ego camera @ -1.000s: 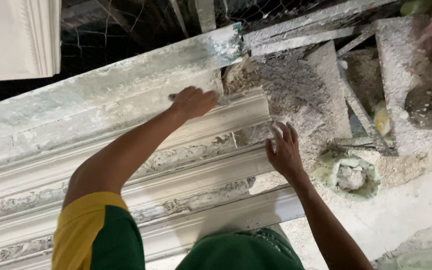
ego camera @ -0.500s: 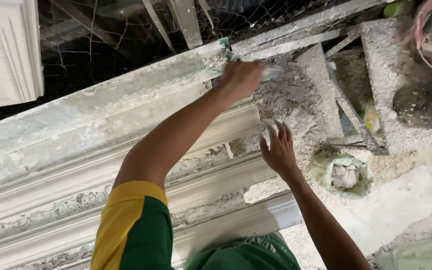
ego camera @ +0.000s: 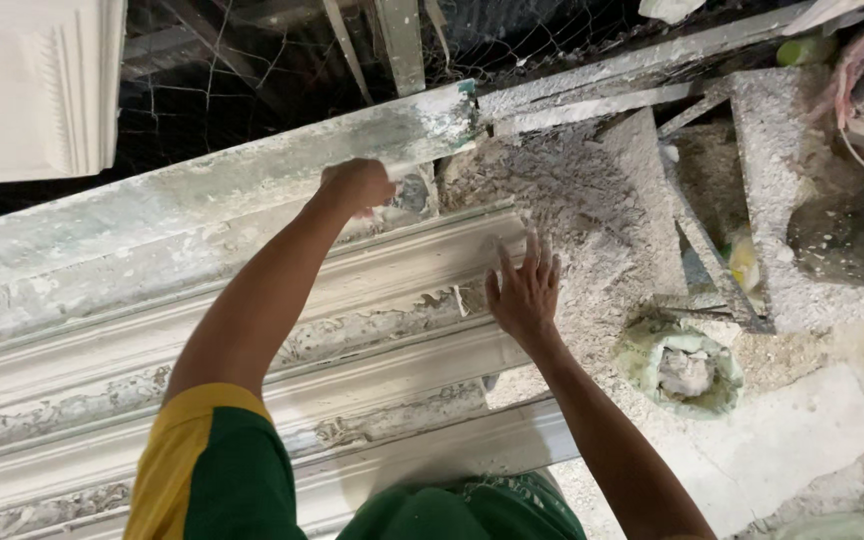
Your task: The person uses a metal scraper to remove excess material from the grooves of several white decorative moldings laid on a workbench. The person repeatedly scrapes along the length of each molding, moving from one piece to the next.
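Plaster cornice moulding (ego camera: 252,330), left hand (ego camera: 357,185) fisted on a mostly hidden scraper, right hand (ego camera: 524,292) spread flat.

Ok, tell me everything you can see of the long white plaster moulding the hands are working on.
The plaster moulding is long and off-white, with stepped ridges and grooves running diagonally across the bench. Crumbly grey residue fills its grooves. Its right end stops at a heap of plaster debris. The left hand, closed, is at its upper edge; the right hand rests flat, fingers spread, on its end. A green-and-yellow sleeve overlaps its lower part.
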Available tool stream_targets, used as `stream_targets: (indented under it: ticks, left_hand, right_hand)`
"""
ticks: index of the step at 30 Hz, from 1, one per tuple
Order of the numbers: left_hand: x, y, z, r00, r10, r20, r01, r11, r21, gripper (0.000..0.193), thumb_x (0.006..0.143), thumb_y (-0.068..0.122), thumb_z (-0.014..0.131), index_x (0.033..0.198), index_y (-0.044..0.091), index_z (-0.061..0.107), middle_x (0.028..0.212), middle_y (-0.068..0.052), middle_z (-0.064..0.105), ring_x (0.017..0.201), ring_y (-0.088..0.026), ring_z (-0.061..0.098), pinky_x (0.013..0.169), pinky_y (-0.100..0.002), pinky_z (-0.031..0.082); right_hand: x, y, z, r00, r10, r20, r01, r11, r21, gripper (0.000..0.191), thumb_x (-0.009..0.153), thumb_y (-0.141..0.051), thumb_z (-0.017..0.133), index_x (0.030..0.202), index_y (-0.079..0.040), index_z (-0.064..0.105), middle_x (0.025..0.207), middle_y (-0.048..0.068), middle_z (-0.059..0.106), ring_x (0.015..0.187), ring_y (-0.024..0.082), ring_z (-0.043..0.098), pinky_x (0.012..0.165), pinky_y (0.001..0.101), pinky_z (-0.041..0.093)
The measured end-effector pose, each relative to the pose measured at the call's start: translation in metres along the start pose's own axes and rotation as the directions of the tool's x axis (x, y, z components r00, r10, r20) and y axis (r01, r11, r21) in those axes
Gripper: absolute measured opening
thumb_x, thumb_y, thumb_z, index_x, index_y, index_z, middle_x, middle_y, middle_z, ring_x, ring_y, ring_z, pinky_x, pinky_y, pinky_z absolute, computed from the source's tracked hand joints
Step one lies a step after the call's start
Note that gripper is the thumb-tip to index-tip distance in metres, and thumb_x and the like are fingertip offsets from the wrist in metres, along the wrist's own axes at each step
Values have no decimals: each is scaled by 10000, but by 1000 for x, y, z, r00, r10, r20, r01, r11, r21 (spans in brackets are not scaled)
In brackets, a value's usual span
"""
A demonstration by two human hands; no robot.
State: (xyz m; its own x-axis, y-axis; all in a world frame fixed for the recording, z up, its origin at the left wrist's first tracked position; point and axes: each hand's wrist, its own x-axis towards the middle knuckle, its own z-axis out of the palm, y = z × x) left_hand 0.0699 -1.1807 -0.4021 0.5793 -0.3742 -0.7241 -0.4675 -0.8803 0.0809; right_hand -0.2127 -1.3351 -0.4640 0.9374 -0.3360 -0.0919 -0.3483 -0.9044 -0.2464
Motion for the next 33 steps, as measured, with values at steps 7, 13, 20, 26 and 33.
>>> stream_targets:
  ticks: [7, 13, 20, 26, 33]
  left_hand:
    - [-25, 49, 29, 734, 455, -505, -201, 855, 479, 332, 902, 136, 667, 1215, 29, 639, 1021, -118, 723, 802, -248, 676, 605, -423, 537]
    - [-43, 6, 68, 688, 611, -390, -147, 644, 751, 381, 835, -24, 663, 1210, 8, 605, 1268, -133, 634, 619, -180, 608, 536, -336, 509]
    - [-76, -22, 27, 811, 548, -205, -245, 636, 732, 427, 857, 40, 660, 1264, 21, 534, 1168, -127, 612, 597, -203, 620, 504, -357, 539]
    - [-50, 39, 7, 895, 392, -212, -386, 920, 71, 316, 997, 110, 595, 1291, 5, 550, 919, -146, 676, 610, -205, 590, 485, -377, 526]
    - [-25, 76, -8, 848, 458, -267, -146, 686, 713, 395, 957, 19, 660, 1314, 162, 572, 710, -60, 679, 590, -152, 631, 507, -326, 476]
  right_hand:
    - [4, -4, -16, 998, 38, 48, -37, 999, -13, 586, 1033, -497, 400, 1553, -227, 423, 1655, 261, 127, 1526, 490, 100, 1206, 654, 135]
    - [0, 4, -18, 998, 1, 67, -3, 999, 40, 605, 1050, -490, 397, 1574, -187, 389, 1651, 274, 123, 1520, 518, 78, 1221, 634, 118]
    - [-12, 37, -30, 994, -52, -99, 61, 993, 99, 734, 1027, -461, 489, 1621, -129, 213, 1652, 319, 39, 1517, 516, 56, 1230, 658, 119]
    - [-22, 26, -45, 998, 15, -61, 5, 948, 317, 661, 1045, -346, 496, 1631, -165, 251, 1643, 352, 14, 1524, 556, 10, 1216, 658, 112]
    - [-30, 30, -59, 978, -47, -205, 106, 951, 292, 606, 1088, -339, 482, 1616, -109, 293, 1642, 348, 96, 1561, 518, 71, 1261, 650, 86]
